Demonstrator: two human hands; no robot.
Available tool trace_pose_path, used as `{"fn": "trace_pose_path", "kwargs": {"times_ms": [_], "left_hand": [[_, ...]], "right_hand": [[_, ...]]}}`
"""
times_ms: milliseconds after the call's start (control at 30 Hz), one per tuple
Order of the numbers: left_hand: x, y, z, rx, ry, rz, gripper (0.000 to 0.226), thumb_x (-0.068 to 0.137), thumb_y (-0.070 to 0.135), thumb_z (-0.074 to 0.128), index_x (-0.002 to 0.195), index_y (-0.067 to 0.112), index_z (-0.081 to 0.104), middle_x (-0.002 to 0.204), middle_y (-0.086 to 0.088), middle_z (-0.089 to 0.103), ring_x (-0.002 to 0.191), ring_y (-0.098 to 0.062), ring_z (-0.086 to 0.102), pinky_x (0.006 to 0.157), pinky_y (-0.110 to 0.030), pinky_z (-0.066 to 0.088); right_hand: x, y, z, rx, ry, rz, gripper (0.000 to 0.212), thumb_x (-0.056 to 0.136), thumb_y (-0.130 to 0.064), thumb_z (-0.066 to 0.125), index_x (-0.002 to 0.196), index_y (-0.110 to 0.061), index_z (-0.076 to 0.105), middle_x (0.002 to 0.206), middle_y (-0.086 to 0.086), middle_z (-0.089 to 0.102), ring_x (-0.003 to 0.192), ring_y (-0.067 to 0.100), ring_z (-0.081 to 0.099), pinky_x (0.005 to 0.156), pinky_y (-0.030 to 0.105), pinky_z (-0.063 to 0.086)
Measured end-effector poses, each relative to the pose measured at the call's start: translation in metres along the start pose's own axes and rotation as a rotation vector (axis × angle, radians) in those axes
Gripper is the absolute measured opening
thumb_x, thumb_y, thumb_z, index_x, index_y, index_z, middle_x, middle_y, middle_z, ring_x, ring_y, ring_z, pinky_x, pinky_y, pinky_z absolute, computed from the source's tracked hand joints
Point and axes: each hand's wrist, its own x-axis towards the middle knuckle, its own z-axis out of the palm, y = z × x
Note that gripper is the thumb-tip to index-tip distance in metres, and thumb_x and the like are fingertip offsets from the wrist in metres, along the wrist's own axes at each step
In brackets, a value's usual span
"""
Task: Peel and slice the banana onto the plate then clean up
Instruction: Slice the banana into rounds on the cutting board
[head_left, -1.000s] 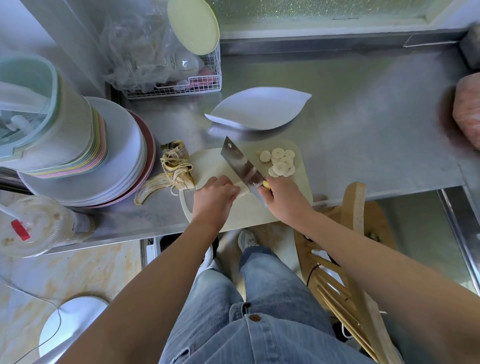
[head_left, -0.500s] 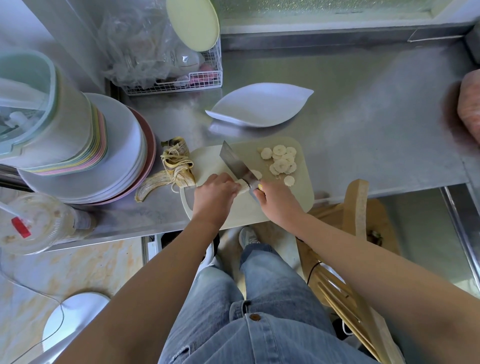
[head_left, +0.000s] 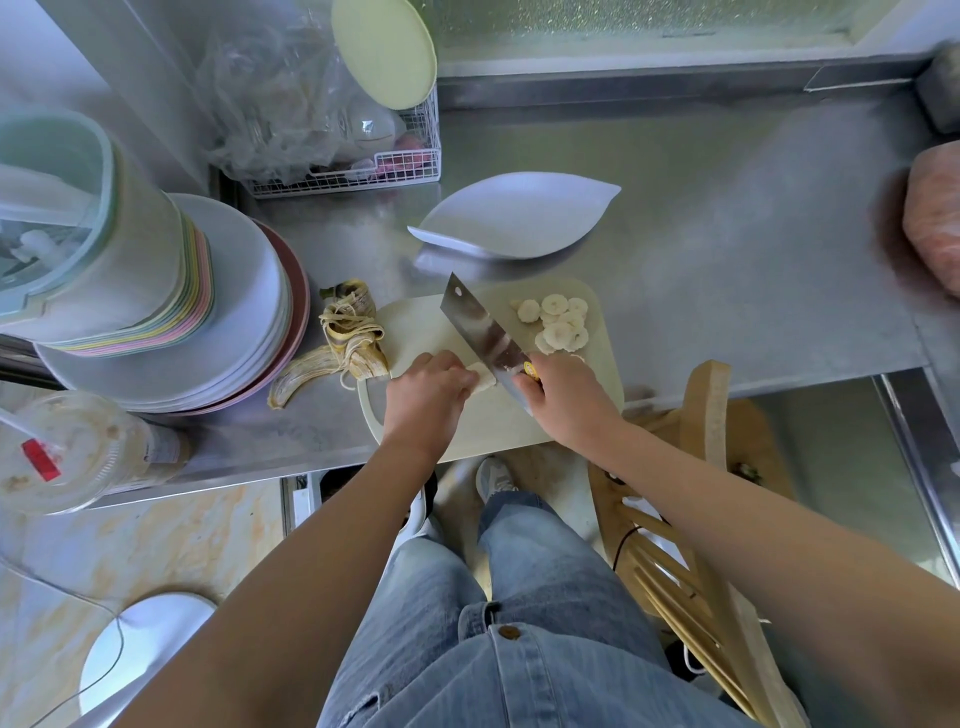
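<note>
Slicing on a cutting board (head_left: 415, 322): right hand (head_left: 563, 400) wraps the cleaver (head_left: 483, 327) handle, left hand (head_left: 426, 400) curls its grip over the banana stub (head_left: 480, 378); fingertips best tucked back.

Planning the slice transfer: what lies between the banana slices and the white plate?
In the head view, nothing stands between the banana slices and the white plate: only the far edge of the cutting board and a strip of bare steel counter.
</note>
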Motion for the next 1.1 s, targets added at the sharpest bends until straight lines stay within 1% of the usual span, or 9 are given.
{"fn": "trace_pose_path", "kwargs": {"times_ms": [167, 300, 400, 467, 533, 600, 733, 867, 1100], "left_hand": [[0.0, 0.0, 0.0, 0.009, -0.004, 0.001, 0.015, 0.068, 0.007, 0.076, 0.064, 0.02, 0.07, 0.076, 0.003, 0.066, 0.068, -0.024, 0.06, 0.044, -0.028, 0.047], [-0.001, 0.001, 0.0, 0.006, -0.002, -0.007, 0.015, 0.067, 0.008, 0.078, 0.063, 0.02, 0.07, 0.074, 0.003, 0.066, 0.066, -0.024, 0.06, 0.044, -0.027, 0.046], [-0.002, 0.002, 0.0, 0.013, 0.004, -0.004, 0.015, 0.066, 0.009, 0.079, 0.063, 0.021, 0.07, 0.073, 0.003, 0.065, 0.066, -0.024, 0.06, 0.043, -0.027, 0.046], [-0.001, 0.001, 0.001, 0.008, 0.008, -0.012, 0.014, 0.067, 0.01, 0.079, 0.064, 0.021, 0.071, 0.073, 0.003, 0.065, 0.066, -0.024, 0.06, 0.042, -0.027, 0.045], [-0.001, 0.001, 0.003, 0.003, 0.011, -0.02, 0.013, 0.067, 0.011, 0.079, 0.064, 0.021, 0.071, 0.073, 0.003, 0.065, 0.065, -0.025, 0.059, 0.043, -0.027, 0.046], [-0.002, 0.0, 0.004, -0.005, 0.014, -0.023, 0.014, 0.067, 0.011, 0.079, 0.064, 0.021, 0.07, 0.073, 0.003, 0.066, 0.066, -0.025, 0.06, 0.043, -0.027, 0.046], [-0.002, -0.001, 0.004, -0.008, 0.011, -0.024, 0.011, 0.067, 0.011, 0.077, 0.065, 0.02, 0.071, 0.074, 0.002, 0.066, 0.067, -0.025, 0.06, 0.044, -0.029, 0.048], [-0.002, -0.001, 0.005, -0.009, 0.004, -0.033, 0.011, 0.072, 0.011, 0.075, 0.067, 0.02, 0.071, 0.077, 0.003, 0.067, 0.07, -0.026, 0.06, 0.045, -0.031, 0.048], [-0.002, -0.001, 0.004, -0.004, 0.003, -0.028, 0.014, 0.068, 0.007, 0.075, 0.064, 0.019, 0.07, 0.076, 0.004, 0.067, 0.069, -0.024, 0.06, 0.044, -0.031, 0.048]], "right_hand": [[-0.001, -0.002, -0.002, -0.003, -0.006, 0.002, 0.025, 0.099, -0.026, 0.04, 0.097, -0.005, 0.054, 0.077, 0.003, 0.045, 0.074, 0.019, 0.042, 0.067, 0.029, 0.031], [-0.001, -0.003, 0.0, -0.009, -0.017, 0.015, 0.021, 0.099, -0.024, 0.04, 0.096, -0.009, 0.053, 0.077, 0.003, 0.044, 0.073, 0.019, 0.041, 0.067, 0.028, 0.03], [-0.001, -0.002, 0.009, -0.006, -0.029, 0.036, 0.026, 0.1, -0.026, 0.039, 0.1, -0.006, 0.055, 0.083, 0.009, 0.054, 0.077, 0.022, 0.049, 0.068, 0.028, 0.031], [0.0, -0.002, 0.018, 0.004, -0.022, 0.051, 0.027, 0.1, -0.027, 0.039, 0.1, -0.005, 0.055, 0.085, 0.01, 0.054, 0.084, 0.027, 0.055, 0.068, 0.029, 0.032], [0.001, -0.003, 0.027, 0.008, -0.011, 0.064, 0.029, 0.1, -0.029, 0.039, 0.102, -0.005, 0.055, 0.086, 0.01, 0.055, 0.087, 0.029, 0.058, 0.068, 0.03, 0.033], [0.0, -0.003, 0.035, 0.011, 0.002, 0.073, 0.03, 0.1, -0.031, 0.039, 0.104, -0.006, 0.056, 0.09, 0.011, 0.061, 0.088, 0.028, 0.059, 0.067, 0.03, 0.035], [-0.001, -0.002, 0.032, -0.007, 0.028, 0.047, 0.032, 0.1, -0.034, 0.039, 0.106, -0.008, 0.056, 0.092, 0.011, 0.063, 0.087, 0.027, 0.061, 0.068, 0.03, 0.04], [0.0, -0.002, 0.013, 0.003, 0.05, 0.021, 0.032, 0.1, -0.032, 0.038, 0.104, -0.006, 0.056, 0.092, 0.014, 0.063, 0.087, 0.029, 0.059, 0.067, 0.03, 0.035], [-0.002, -0.002, 0.006, -0.021, 0.003, 0.006, 0.031, 0.101, -0.032, 0.038, 0.108, -0.008, 0.055, 0.095, 0.011, 0.064, 0.089, 0.026, 0.061, 0.072, 0.031, 0.043]]}}
